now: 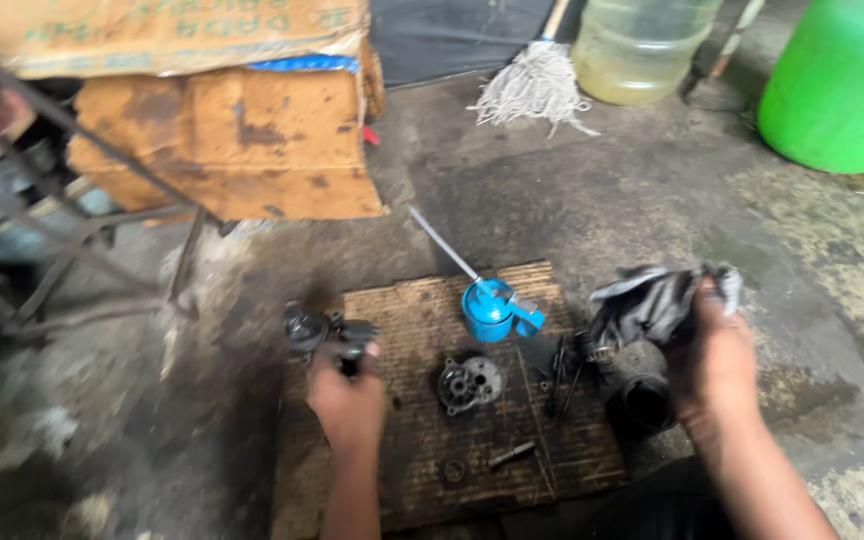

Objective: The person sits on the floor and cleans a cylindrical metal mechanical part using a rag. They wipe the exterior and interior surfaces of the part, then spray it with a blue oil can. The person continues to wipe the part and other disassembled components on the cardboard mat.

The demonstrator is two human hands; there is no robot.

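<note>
My left hand (347, 398) grips a dark greasy metal part (324, 330) at the left edge of a worn wooden board (422, 300). My right hand (714, 362) holds a grey rag (652, 300) bunched over something at the board's right side. On the board lie a round metal housing with holes (469, 382), a blue oil can with a long spout (487, 305), a small ring (452, 470), a short pin (512, 455) and thin dark tools (560, 375). A black cylinder (644, 402) stands just under my right hand.
A stained cardboard box (232, 140) and a rusty metal frame (62, 230) stand at the left. At the back are a mop head (535, 85), a clear jug (642, 45) and a green drum (842, 85). The concrete floor (592, 200) is oily.
</note>
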